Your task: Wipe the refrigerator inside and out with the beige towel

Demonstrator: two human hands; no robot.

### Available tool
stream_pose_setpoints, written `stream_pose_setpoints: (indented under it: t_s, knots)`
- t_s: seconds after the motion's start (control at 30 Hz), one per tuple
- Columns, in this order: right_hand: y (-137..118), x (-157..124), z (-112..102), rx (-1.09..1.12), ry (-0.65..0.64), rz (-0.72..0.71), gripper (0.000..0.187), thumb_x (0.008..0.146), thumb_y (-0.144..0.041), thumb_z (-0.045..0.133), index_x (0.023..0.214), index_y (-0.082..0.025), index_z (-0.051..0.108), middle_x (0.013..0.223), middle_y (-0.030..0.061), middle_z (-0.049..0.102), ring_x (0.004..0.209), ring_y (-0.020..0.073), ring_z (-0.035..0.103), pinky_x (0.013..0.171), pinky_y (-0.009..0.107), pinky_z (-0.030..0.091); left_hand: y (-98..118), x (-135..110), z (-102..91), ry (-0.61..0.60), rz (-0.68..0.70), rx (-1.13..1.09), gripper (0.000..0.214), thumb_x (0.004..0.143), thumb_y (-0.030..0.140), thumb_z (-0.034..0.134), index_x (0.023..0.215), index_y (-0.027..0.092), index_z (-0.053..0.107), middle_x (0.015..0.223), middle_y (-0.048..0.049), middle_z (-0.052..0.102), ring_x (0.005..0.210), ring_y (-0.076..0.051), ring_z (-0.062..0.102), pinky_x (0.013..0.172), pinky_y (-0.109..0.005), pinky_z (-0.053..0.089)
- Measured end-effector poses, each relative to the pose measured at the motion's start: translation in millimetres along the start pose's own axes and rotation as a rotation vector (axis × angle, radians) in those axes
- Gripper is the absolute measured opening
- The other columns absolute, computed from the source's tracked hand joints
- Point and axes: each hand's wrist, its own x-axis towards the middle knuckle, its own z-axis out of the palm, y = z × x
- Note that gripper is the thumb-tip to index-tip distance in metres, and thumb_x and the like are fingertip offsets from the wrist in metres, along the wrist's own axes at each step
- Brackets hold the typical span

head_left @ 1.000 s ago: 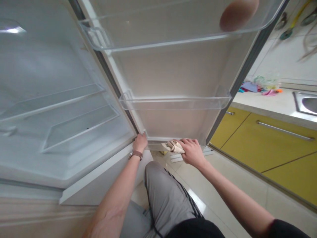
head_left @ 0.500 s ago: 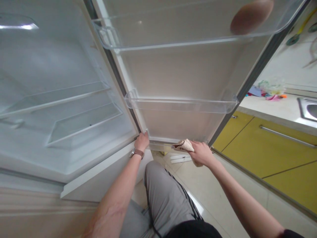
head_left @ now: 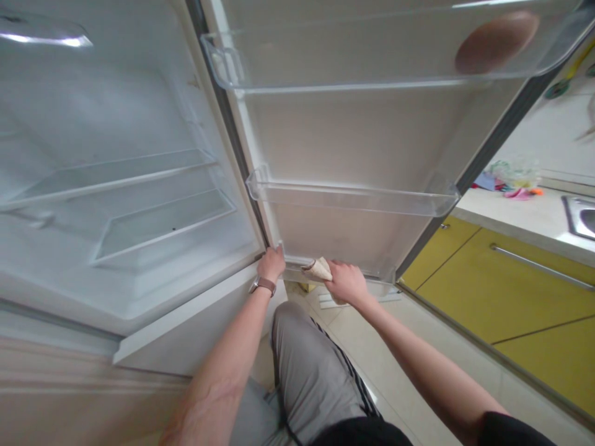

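Observation:
My right hand [head_left: 346, 283] is closed around a beige cloth [head_left: 318, 269], part of which sticks out to the left of the fingers. It is at the front of the clear bottom door bin [head_left: 376, 286], low on the open refrigerator door [head_left: 362, 130]. My left hand [head_left: 271, 263], with a watch on its wrist, is closed at the bin's left end, near the hinge side; its fingertips are partly hidden. Above both hands, a clear middle bin [head_left: 353, 197] crosses the door.
On the left is the lit refrigerator interior [head_left: 116, 111] with glass shelves [head_left: 167, 224]. An upper door bin [head_left: 325, 77] holds a reddish-brown oval thing [head_left: 497, 43]. Yellow cabinets [head_left: 520, 285] and a counter [head_left: 506, 210] with a sink [head_left: 583, 217] stand at right.
My right hand has slid left along the bottom bin with the cloth, closer to my left hand. My left hand stays at the bin's left end. The view has shifted slightly.

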Motion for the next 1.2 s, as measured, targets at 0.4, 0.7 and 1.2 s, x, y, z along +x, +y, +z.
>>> stream_pose_setpoints:
  t_s: [0.4, 0.7, 1.2]
  knots:
    - [-18, -10, 63, -0.090, 0.341, -0.347, 0.065, 0.096, -0.017, 0.053, 0.156, -0.041, 0.052, 0.152, 0.0098, 0.055, 0.133, 0.0290, 0.049, 0.102, 0.043, 0.030, -3, 1, -3.7, -0.019, 0.011, 0.013, 0.054, 0.112, 0.050, 0.031, 0.124, 0.012, 0.067, 0.128, -0.0260, 0.072, 0.126, -0.038, 0.068, 0.099, -0.043, 0.051]
    - [63, -53, 19, 0.042, 0.190, -0.096, 0.055, 0.084, -0.018, 0.055, 0.137, -0.025, 0.068, 0.118, 0.0090, 0.068, 0.108, 0.0233, 0.059, 0.090, 0.033, 0.036, -1, 0, -3.7, -0.019, 0.002, 0.003, 0.054, 0.111, 0.049, 0.032, 0.125, 0.010, 0.067, 0.126, -0.0276, 0.072, 0.124, -0.038, 0.069, 0.100, -0.043, 0.051]
    - [63, -14, -1, 0.122, -0.022, 0.235, 0.041, 0.097, -0.025, 0.043, 0.133, -0.020, 0.060, 0.128, 0.0153, 0.068, 0.110, 0.0275, 0.066, 0.084, 0.032, 0.045, -2, 2, -1.5, -0.017, -0.003, 0.023, 0.056, 0.111, 0.051, 0.029, 0.126, 0.011, 0.066, 0.127, -0.0279, 0.072, 0.125, -0.038, 0.068, 0.099, -0.044, 0.052]
